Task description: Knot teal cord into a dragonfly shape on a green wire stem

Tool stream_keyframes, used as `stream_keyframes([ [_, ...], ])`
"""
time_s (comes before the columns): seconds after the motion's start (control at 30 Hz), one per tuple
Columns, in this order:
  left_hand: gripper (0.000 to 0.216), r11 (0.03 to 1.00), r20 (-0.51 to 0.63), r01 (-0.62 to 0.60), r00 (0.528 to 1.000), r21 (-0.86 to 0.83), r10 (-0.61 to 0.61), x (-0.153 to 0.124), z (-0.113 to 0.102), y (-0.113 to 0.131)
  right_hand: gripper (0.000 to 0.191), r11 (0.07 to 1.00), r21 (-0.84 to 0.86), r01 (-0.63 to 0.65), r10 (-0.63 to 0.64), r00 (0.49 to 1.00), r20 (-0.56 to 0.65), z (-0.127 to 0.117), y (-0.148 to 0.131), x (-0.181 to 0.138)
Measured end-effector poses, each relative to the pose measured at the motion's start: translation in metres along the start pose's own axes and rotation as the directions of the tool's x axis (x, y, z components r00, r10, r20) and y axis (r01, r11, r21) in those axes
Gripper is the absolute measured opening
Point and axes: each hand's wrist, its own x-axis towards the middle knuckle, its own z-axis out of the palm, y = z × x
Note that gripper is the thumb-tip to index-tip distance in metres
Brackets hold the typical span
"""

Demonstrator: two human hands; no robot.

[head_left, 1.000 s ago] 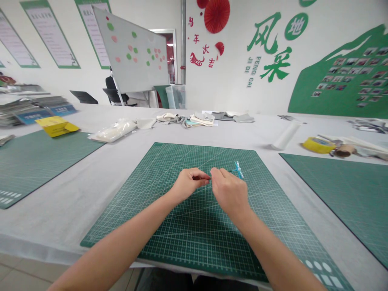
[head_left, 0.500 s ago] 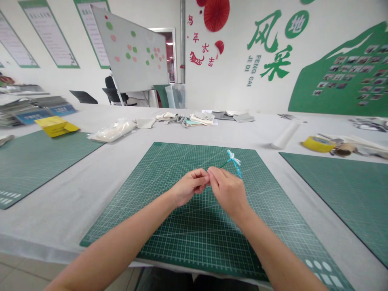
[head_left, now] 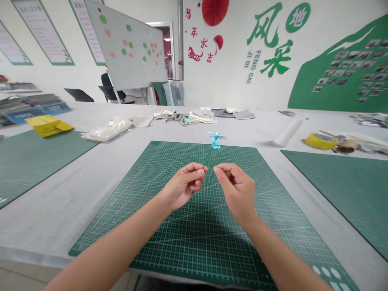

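A small blue and white craft flower [head_left: 216,141] stands on a thin green stem [head_left: 207,157]. My left hand [head_left: 185,182] pinches the lower part of that stem between thumb and fingers, and the flower tilts up and away from me. Just to the right, my right hand [head_left: 236,190] is closed in a pinch, a small gap from the left fingertips. Anything between its thumb and forefinger is too small to make out. Both hands are above a green cutting mat [head_left: 194,242] with a white grid.
Other cutting mats lie left [head_left: 39,161] and right [head_left: 339,182]. Farther back are a yellow box [head_left: 48,125], a plastic-wrapped packet [head_left: 107,129], folded cloth pieces [head_left: 200,116], a white roll [head_left: 289,131] and a roll of yellow tape [head_left: 320,141].
My hands have come apart, the right one shifting slightly right off the stem. The flower has swung left and up, now more upright. The camera view has shifted slightly.
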Motion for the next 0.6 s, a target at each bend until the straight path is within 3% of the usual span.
stream_keyframes([
  [0.33,0.007,0.995,0.013,0.031,0.999,-0.096,-0.030,-0.0061,0.0095,0.0054,0.014,0.987,0.119,-0.106,0.104,0.994,0.020,-0.0032,-0.0050,-0.0028],
  [0.6,0.012,0.997,-0.001,-0.063,0.998,-0.036,0.063,-0.0044,0.0092,0.0056,0.013,0.988,0.131,-0.083,0.073,0.994,0.076,-0.0015,-0.0038,-0.0040],
])
